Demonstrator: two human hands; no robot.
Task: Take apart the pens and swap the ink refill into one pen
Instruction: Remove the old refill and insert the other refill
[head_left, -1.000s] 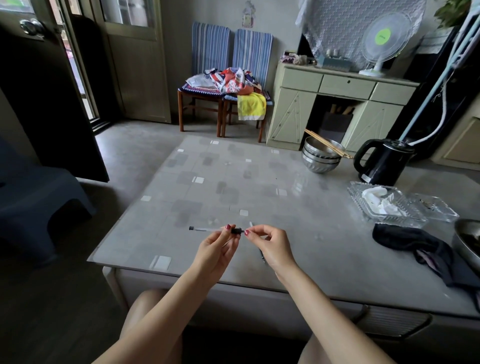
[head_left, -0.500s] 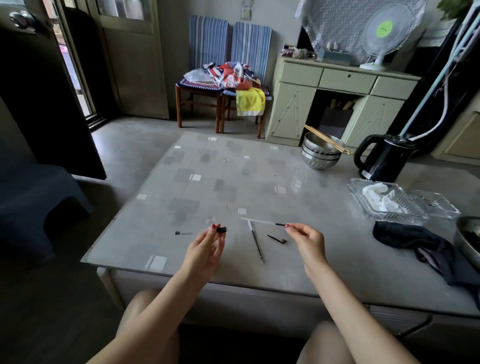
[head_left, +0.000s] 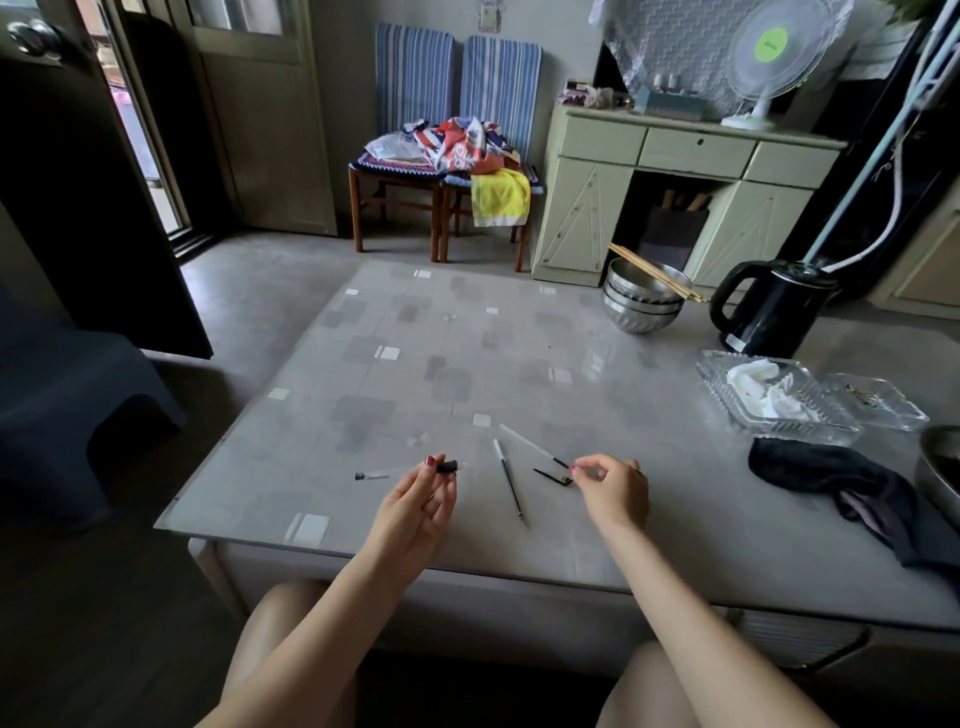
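Head view: left hand (head_left: 415, 506) at about 7 o'clock on the table (head_left: 363, 395), thumb and fingertips pinched on a clear pen barrel (head_left: 400, 472) lying level, black cap end pointing to 9 o'clock. Right hand (head_left: 615, 491) at 5 o'clock, fingers curled, thumb and forefinger closed on the dark end of a thin clear tube (head_left: 530, 444) running off toward 11 o'clock. Between the hands an ink refill (head_left: 508, 480) lies flat on the table, touching neither; a small black clip (head_left: 553, 476) lies just beside the right fingertips.
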